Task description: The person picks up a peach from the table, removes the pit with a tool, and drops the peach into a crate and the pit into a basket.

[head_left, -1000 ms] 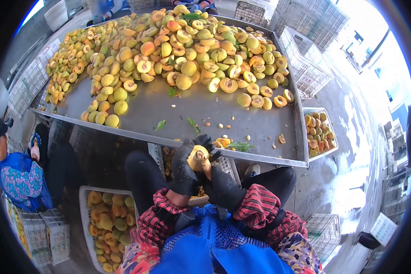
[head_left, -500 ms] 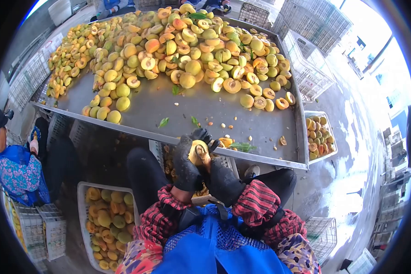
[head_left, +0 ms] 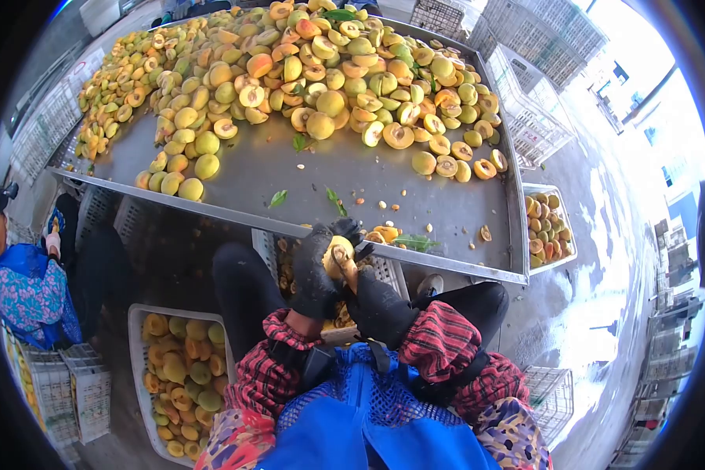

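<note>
Between my gloved hands is a yellow peach half (head_left: 336,258), its cut face turned up, just in front of the metal table's edge. My left hand (head_left: 315,270), in a dark dusty glove, is wrapped round the fruit from the left. My right hand (head_left: 377,304), also dark-gloved, is closed at the fruit's right side, on a thin brownish tool (head_left: 352,276) that touches the cut face. The tool's lower end is hidden in the glove. Below my hands, between the knees, a crate (head_left: 395,274) holds fruit pieces.
The metal table (head_left: 290,176) bears a large heap of peach halves (head_left: 321,86), with leaves and pits near its front edge. A fruit crate (head_left: 137,368) stands at lower left, another (head_left: 572,235) at right. A co-worker (head_left: 27,282) sits at far left.
The peach half is tilted a little differently between my hands, and more of the brownish tool shows. The whole view has shifted slightly.
</note>
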Motion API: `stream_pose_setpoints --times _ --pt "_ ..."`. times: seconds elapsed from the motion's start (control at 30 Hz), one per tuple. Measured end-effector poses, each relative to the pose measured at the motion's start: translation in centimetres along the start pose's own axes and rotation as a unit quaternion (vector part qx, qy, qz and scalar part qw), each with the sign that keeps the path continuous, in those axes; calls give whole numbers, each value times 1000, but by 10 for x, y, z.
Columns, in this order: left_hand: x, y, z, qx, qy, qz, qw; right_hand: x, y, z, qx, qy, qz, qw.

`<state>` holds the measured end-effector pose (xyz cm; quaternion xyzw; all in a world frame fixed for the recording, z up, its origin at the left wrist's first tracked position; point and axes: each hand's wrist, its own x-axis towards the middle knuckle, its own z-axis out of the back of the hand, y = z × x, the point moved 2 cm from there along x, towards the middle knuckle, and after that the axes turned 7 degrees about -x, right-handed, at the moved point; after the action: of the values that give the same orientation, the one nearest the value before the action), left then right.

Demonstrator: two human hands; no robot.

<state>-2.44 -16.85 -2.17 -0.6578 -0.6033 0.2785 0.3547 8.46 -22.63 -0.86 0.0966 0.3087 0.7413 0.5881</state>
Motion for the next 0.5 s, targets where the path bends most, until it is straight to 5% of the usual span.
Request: stream_pose_setpoints --times 0.13,0.33,0.4,0.5 --pt "2 1 -4 -230 -70 57 969 3 17 7 -3 -51 -2 999" --pt "6 10 19 179 -41 -135 974 15 10 -2 -32 -49 19 998" --pt "9 21 27 142 -50 -128 980 13 12 1 -31 -17 -3 999" --pt "7 1 20 287 1 -215 934 15 2 -12 64 7 -59 996"
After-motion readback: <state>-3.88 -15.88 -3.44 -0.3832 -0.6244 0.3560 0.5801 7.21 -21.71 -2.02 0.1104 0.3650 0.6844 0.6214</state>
